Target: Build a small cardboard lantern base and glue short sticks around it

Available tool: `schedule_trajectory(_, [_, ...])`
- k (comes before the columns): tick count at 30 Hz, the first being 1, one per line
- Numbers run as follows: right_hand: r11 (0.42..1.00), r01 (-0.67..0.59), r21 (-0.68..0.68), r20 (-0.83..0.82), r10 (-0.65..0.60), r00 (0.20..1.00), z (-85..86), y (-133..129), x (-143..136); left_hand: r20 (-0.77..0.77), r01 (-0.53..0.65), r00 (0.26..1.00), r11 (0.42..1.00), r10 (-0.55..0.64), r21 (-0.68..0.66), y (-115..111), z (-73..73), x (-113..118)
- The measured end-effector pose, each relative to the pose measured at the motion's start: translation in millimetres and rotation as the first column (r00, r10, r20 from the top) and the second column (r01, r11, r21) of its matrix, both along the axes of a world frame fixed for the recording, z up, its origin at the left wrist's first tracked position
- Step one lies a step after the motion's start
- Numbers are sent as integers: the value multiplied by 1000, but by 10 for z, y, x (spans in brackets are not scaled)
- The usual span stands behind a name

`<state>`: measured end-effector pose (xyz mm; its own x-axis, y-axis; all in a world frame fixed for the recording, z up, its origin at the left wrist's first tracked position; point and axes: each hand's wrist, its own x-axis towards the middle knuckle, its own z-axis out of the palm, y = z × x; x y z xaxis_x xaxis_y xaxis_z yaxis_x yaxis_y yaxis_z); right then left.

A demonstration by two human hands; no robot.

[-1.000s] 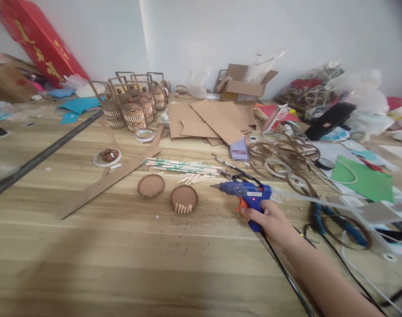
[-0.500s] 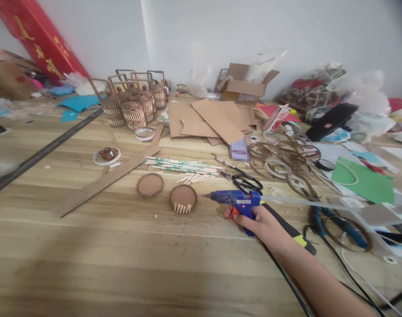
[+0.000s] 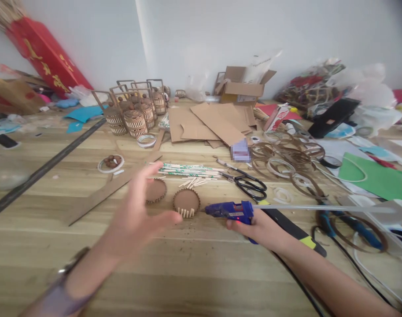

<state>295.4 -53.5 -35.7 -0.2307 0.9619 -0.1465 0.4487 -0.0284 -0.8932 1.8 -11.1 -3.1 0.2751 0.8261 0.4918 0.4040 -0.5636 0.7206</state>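
Observation:
A blue hot glue gun with a red light is gripped in my right hand, its nozzle pointing left. Just beyond the nozzle lies a round brown disc with a notched rim and several short pale sticks standing along its near edge. My left hand, slightly blurred, hovers with thumb and fingers apart and nothing between them. It partly covers a second round disc. Cut stick pieces lie loose behind the discs, near paper-wrapped sticks.
Black-handled scissors and a black-and-yellow tool lie near the glue gun. Brown rings are piled at right. Small lidded baskets stand behind, beside cardboard sheets. A long cardboard strip crosses the left side.
My left hand has come into view from the lower left, reaching toward the discs. The glue gun has dropped a little lower, still in my right hand. The view has shifted slightly.

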Motion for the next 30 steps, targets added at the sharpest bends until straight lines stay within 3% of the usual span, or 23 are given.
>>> schedule_trajectory(4, [999, -30, -12, 12, 30, 999, -84, 30, -8, -372, 30, 928, 999, -23, 14, 18, -421, 263])
schedule_trajectory(8, [1000, 8, -30, 29, -7, 1000, -137, -14, 17, -422, 29, 907, 998, -2, 58, 56, -636, 408])
schedule_trajectory(12, [1000, 24, -7, 38, -23, 999, -101, -62, -8, -396, 28, 918, 998, 0, 64, 90, -671, 416])
schedule_trajectory(19, [993, -16, 120, 263, -16, 965, -99, -103, -67, -316, 32, 948, 999, -37, -19, 111, -735, 437])
schedule_trajectory(30, [985, 10, 170, 304, -62, 951, -91, -127, -127, -288, 14, 957, 996, -40, -94, 134, -800, 431])
